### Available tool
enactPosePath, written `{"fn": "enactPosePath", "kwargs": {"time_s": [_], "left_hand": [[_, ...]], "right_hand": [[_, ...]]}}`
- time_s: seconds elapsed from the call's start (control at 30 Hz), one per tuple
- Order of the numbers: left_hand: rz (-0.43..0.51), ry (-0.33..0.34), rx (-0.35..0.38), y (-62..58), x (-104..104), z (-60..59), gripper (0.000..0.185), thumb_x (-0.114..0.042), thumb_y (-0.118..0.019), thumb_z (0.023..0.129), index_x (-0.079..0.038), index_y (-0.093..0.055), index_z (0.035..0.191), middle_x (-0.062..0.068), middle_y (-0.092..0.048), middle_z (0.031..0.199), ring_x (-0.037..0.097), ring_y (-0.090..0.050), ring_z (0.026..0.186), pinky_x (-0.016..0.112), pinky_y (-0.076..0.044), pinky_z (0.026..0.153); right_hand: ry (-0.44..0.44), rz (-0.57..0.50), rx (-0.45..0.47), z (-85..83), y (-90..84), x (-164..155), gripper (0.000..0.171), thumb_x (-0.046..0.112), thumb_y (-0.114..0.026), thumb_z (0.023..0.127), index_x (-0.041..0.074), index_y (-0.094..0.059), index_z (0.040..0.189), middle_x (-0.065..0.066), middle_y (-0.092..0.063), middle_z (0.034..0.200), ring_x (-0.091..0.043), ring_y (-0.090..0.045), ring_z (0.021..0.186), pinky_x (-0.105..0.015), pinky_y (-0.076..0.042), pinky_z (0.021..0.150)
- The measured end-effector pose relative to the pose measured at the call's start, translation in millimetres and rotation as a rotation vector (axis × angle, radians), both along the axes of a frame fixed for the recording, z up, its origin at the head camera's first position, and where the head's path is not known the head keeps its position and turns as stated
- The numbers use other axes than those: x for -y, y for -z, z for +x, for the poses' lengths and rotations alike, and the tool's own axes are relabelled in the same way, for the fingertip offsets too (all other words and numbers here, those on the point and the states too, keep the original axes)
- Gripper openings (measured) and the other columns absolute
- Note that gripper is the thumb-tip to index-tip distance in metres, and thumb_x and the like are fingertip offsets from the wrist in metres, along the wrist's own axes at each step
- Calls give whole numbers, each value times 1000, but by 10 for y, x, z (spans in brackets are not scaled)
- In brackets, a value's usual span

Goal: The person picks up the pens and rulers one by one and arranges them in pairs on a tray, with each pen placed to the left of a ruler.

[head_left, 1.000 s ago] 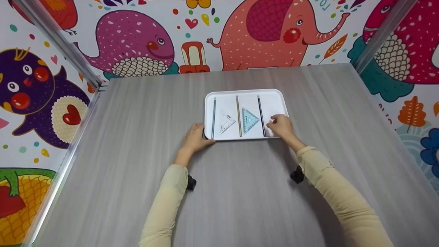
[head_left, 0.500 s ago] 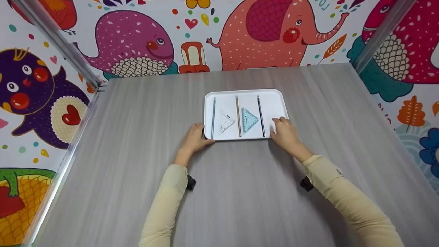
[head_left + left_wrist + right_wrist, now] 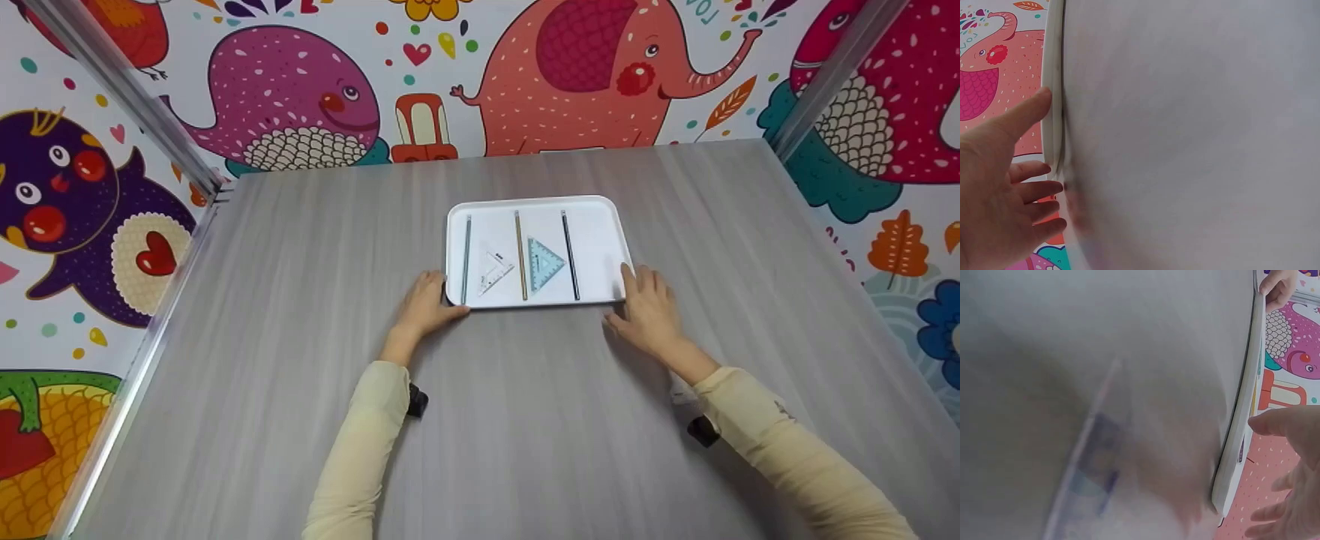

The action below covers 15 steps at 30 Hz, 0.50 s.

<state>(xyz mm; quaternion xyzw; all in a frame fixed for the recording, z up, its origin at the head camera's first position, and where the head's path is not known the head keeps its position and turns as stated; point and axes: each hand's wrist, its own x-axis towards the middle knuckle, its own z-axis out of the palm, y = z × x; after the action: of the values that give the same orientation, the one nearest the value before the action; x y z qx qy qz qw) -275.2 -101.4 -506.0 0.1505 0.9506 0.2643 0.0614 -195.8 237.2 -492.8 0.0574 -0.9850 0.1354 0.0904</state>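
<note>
- Resting on the bench (image 3: 525, 420), your right hand (image 3: 651, 309) lies flat, fingers straight and loosely spread, just beside the near right corner of the white tray (image 3: 604, 225).
- Your left hand (image 3: 427, 301) touches the tray's near left corner, fingers relaxed.
- Mid-bench, the tray holds three pencils (image 3: 518, 253) and two set squares (image 3: 544, 261).

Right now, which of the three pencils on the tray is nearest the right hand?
The dark pencil, rightmost on the white tray, beside the blue set square. The brown pencil and grey pencil lie farther from the right hand.
</note>
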Motion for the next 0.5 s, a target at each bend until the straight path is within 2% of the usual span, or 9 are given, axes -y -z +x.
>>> {"fn": "enactPosePath", "kwargs": {"time_s": [0.2, 0.5], "left_hand": [[0, 0, -2, -7, -2, 3, 71, -35, -73, 74, 5, -46, 127, 20, -47, 129, 31, -38, 123, 39, -30, 105], [11, 0, -12, -2, 3, 4, 70, -34, -73, 74, 5, -47, 125, 21, -48, 127, 32, -39, 121, 40, -31, 103]], "right_hand": [[22, -20, 42, 136, 14, -103, 96, 34, -76, 69, -5, -22, 138, -37, -26, 131, -54, -25, 119, -67, -28, 89], [69, -44, 190, 355, 29, -225, 107, 44, -73, 68, -4, -12, 141, -38, -10, 139, -57, -10, 125, -73, -13, 94]]}}
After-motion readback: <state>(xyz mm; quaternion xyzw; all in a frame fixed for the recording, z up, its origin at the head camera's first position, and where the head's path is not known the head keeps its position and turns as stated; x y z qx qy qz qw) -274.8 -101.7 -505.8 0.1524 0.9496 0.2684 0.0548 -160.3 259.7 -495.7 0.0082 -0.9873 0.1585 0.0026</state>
